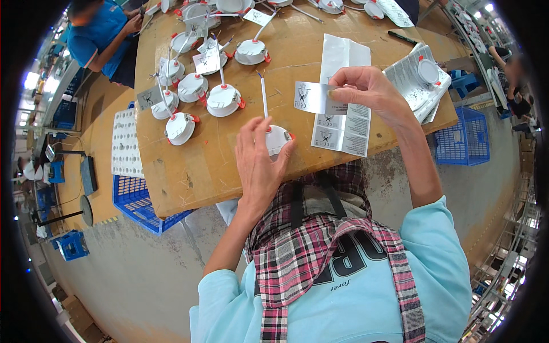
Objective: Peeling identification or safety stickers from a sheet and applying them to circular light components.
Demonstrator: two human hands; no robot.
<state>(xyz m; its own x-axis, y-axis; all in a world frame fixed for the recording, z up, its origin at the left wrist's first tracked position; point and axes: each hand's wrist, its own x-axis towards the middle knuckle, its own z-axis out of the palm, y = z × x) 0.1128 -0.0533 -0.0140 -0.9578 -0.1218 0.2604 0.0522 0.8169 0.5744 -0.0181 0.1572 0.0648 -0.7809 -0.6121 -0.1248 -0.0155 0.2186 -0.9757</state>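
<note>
My left hand (258,157) curves its fingers and thumb around a white round downlight (277,139) near the table's front edge. A white cable (264,97) stands up from that lamp, and one of its red-tipped spring clips shows beside my thumb. My right hand (366,91) pinches a silver printed label (310,98) between thumb and fingers, held above the table. Beneath it lies a silver sheet of labels (355,132), partly covered by the hand and the held label.
Several white downlights (223,100) with cables, some tagged with silver labels, stand left and far. A stack of label sheets (409,86) carries a round white part (428,71); a black pen (403,38) lies behind. Blue crates (462,137) flank the table. A person (106,43) works far left.
</note>
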